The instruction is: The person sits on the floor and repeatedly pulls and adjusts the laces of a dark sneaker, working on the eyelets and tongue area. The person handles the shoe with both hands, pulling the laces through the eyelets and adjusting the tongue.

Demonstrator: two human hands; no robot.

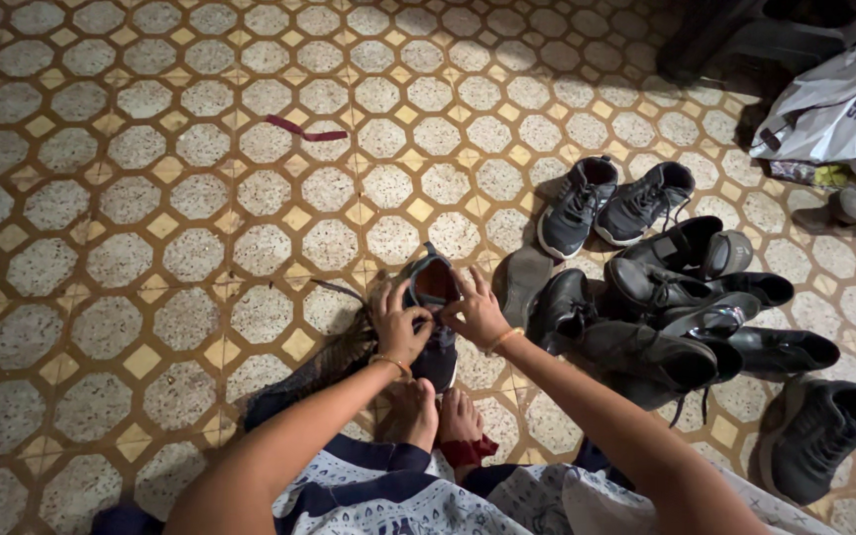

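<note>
Left hand and right hand both grasping grey sneaker on tiled floor, before bare feet. Laces appear unfinished; shoe pile alongside, untouched.

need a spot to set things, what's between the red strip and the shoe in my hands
Only bare tiled floor lies between the red strip and the held shoe, per the head view.

A dark grey sneaker stands on the tiled floor just in front of the person's bare feet, toe toward them and heel pointing away. Its opening faces up and shows a reddish-orange lining inside. The tongue is pulled up at the far end. A dark lace trails off to the shoe's left side.
</note>
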